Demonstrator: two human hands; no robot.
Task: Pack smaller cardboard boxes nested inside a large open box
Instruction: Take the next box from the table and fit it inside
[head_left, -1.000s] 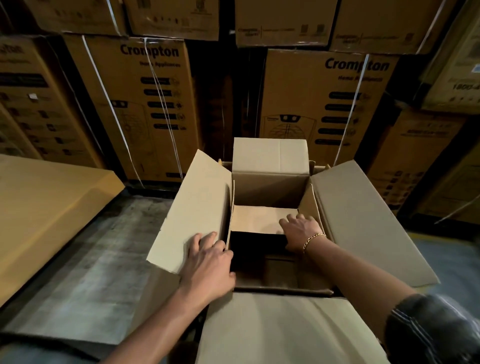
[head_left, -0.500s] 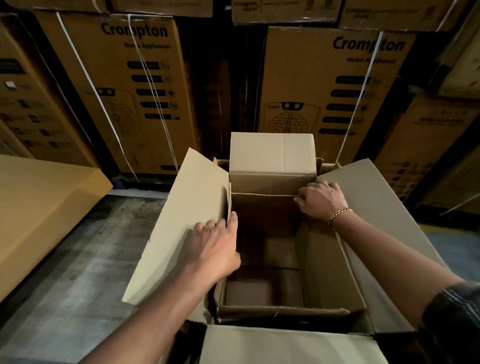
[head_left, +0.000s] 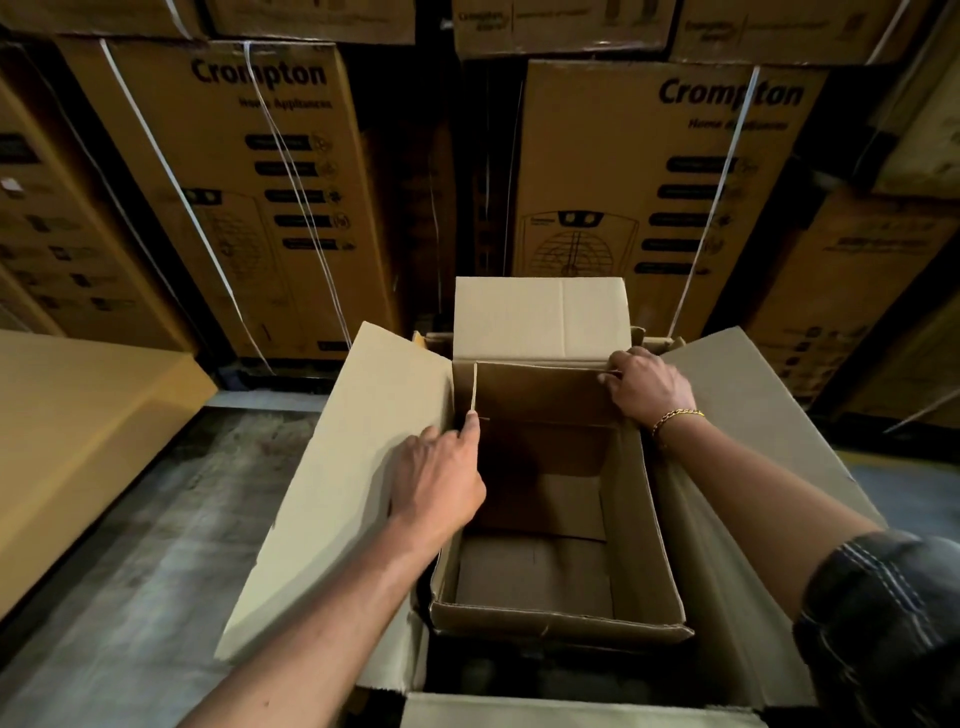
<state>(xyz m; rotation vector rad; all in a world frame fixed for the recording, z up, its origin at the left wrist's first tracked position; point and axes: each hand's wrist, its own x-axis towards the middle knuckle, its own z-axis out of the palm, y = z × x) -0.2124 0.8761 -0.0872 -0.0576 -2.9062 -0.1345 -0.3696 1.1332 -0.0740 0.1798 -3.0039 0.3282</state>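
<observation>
A smaller box (head_left: 636, 551) is seen nested inside the large box (head_left: 332, 467), whose flaps are spread outward; both are open at the top. The left hand (head_left: 441, 478) is stretched forward with straight fingers, its fingertip touching the edge of the smaller box's left wall. The far right corner of the smaller box's rim is gripped by the right hand (head_left: 649, 387), fingers curled over it. A gold bracelet (head_left: 675, 418) is worn on that wrist. Strapped printed cartons (head_left: 260, 182) are stacked behind.
</observation>
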